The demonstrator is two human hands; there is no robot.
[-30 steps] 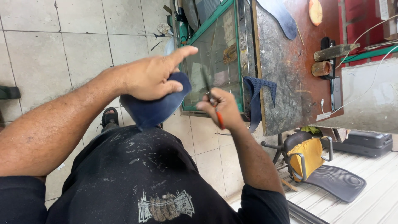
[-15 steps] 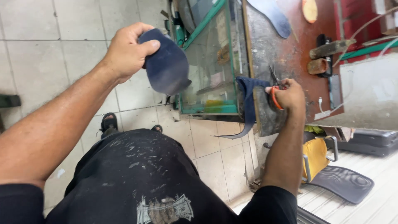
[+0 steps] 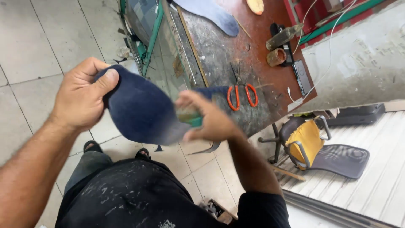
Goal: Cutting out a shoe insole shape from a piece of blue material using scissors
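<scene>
Scissors (image 3: 241, 93) are lying on the bench now — right hand (image 3: 209, 120) is pinching the navy piece (image 3: 141, 112) opposite the gripping left hand (image 3: 82, 98) (keep it taut).

You have two hands up — your left hand (image 3: 80, 99) and right hand (image 3: 209, 120) — on one dark blue piece (image 3: 141, 112), with one pair of orange-handled scissors (image 3: 241, 93), two short cylinders (image 3: 280, 46), one more blue cut-out (image 3: 211, 12) on the workbench (image 3: 253, 33) — and one yellow-seated chair (image 3: 306, 139) below.
</scene>
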